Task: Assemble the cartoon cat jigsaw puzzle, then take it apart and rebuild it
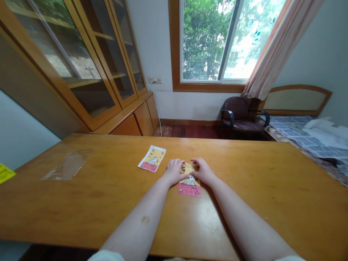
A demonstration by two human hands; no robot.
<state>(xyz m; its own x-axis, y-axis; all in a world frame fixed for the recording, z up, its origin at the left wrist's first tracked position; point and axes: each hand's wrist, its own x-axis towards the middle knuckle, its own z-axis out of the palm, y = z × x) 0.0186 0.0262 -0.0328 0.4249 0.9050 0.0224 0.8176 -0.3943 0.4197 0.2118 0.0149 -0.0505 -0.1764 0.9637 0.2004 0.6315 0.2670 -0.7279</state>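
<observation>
A small yellow and pink jigsaw picture (189,189) with a white animal on it lies on the wooden table (108,203). My left hand (175,172) rests over its upper left side, fingers apart and touching it. On the upper right side, my right hand (203,172) touches the picture with its fingers spread and curved. The two thumbs come close together above the animal. Left of my hands lies a white-edged card (152,158) with a matching picture, slightly turned.
A clear plastic bag (67,166) lies on the table's left part. Beyond the table are a glass-door cabinet (108,72), an office chair (239,114) and a bed (304,127). Something yellow (5,173) shows at the left edge.
</observation>
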